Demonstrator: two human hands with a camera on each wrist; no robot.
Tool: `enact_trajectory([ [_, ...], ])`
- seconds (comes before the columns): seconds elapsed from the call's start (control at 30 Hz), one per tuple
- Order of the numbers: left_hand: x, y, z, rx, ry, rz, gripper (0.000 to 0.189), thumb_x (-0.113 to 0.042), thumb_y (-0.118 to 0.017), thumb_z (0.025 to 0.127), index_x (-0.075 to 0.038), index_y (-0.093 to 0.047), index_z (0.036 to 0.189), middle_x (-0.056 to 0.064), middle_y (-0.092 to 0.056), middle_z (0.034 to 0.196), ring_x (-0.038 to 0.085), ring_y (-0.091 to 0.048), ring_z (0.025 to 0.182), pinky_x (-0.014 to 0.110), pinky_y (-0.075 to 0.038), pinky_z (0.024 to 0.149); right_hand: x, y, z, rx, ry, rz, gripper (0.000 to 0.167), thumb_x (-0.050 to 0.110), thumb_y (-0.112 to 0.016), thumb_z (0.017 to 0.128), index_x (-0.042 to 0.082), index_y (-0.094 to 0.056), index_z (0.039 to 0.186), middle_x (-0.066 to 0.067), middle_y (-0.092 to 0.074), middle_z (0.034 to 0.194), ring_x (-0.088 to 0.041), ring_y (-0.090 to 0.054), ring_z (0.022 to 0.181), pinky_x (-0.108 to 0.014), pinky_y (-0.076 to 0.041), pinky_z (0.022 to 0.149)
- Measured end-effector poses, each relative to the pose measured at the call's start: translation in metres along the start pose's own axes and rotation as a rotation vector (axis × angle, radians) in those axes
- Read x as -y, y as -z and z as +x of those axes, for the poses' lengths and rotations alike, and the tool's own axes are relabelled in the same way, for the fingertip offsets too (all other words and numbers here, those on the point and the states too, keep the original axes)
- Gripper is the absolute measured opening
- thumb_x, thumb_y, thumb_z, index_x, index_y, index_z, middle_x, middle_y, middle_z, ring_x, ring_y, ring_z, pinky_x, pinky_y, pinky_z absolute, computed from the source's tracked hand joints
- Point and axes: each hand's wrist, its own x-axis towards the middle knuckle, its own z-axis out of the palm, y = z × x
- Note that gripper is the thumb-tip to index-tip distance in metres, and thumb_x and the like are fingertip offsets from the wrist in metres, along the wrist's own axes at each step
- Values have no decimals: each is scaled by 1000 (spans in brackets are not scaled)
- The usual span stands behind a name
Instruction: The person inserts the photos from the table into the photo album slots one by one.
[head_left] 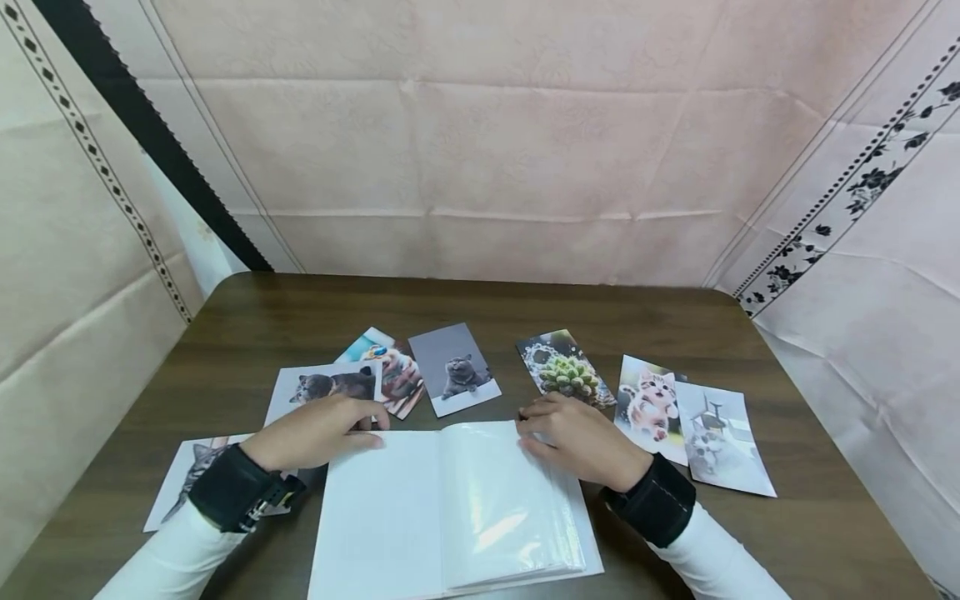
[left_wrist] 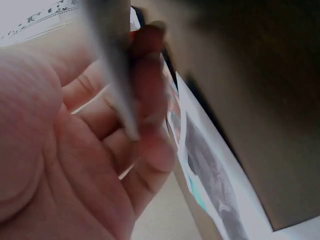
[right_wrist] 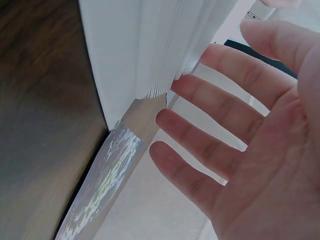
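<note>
A white photo album [head_left: 386,517] lies open on the table, its clear plastic sleeves [head_left: 498,508] on the right half. My left hand [head_left: 326,429] grips the top left corner of the cover. The left wrist view shows that cover edge [left_wrist: 117,80], blurred, between the thumb side and the curled fingers [left_wrist: 155,150]. At the top right of the sleeves is my right hand [head_left: 573,433]. Its fairly straight fingers [right_wrist: 195,130] lie right by the page edges [right_wrist: 157,75] in the right wrist view. A succulent photo [head_left: 567,371] lies just beyond that hand.
Left of the album lie grey cat photos [head_left: 285,387] and a partly covered tabby photo [head_left: 176,479]. Behind it are a colourful photo [head_left: 401,379] and a grey cat print [head_left: 453,371]. A kitten photo [head_left: 648,408] and a pale photo [head_left: 723,442] overlap at right.
</note>
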Motion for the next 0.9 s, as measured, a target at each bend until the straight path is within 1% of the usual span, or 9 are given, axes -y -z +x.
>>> enact_trajectory([
  [0.1,1,0,-1,25,-4,-24,15,-22,-69,97,-23,-69,112,-13,-62,87,4,-55,78,23,-47,70,0,0,1,-10,8,-9,24,29,-64,100,15,-77,115,-3,-76,117,-22,-66,119,-45,-46,110],
  [0.2,1,-2,0,22,-5,-33,15,-19,-71,96,-21,-70,111,-12,-62,88,5,-55,80,24,-48,72,0,0,1,-10,11,-15,24,30,-64,100,16,-78,114,-1,-76,114,-20,-67,115,-44,-47,109],
  [0.37,0,-9,4,-22,-17,18,12,-22,-72,95,-22,-70,107,-11,-59,92,5,-53,83,24,-47,72,0,0,1,-28,7,-21,23,30,-63,101,17,-78,113,1,-77,112,-18,-68,112,-44,-47,109],
  [0.57,-13,-13,9,-39,-45,76,12,-26,-69,97,-23,-70,108,-8,-63,105,8,-56,90,27,-50,78,1,1,1,-14,-20,-1,23,30,-63,101,17,-78,114,0,-76,113,-18,-69,113,-44,-49,106],
  [0.63,-19,-13,11,-48,-54,85,11,-27,-68,98,-23,-70,108,-10,-63,104,7,-56,90,27,-51,79,1,1,1,-13,-23,4,23,29,-63,101,17,-78,114,0,-76,113,-18,-69,112,-44,-50,105],
  [0.73,-28,-14,16,-74,-93,78,7,-28,-67,99,-24,-69,104,-12,-61,97,5,-55,84,25,-50,76,1,1,1,-16,-20,4,22,28,-63,101,17,-78,113,0,-77,112,-17,-69,111,-43,-51,103],
  [0.8,-33,-15,21,-97,-116,81,3,-28,-67,99,-25,-67,99,-13,-58,91,4,-53,80,23,-47,71,1,1,1,-13,-20,7,22,28,-63,101,17,-78,113,0,-77,112,-18,-69,111,-43,-51,103],
  [0.87,-38,-17,26,-116,-134,92,5,-29,-68,98,-27,-64,95,-14,-55,87,3,-51,77,21,-44,68,1,1,1,-8,-22,14,22,28,-63,101,17,-78,113,0,-77,111,-17,-70,110,-43,-52,102],
  [0.9,-40,-18,29,-121,-133,97,7,-29,-68,98,-27,-63,94,-14,-54,86,3,-50,76,21,-43,68,1,2,1,-6,-25,17,22,28,-63,101,17,-78,113,1,-77,111,-16,-70,109,-42,-52,101],
])
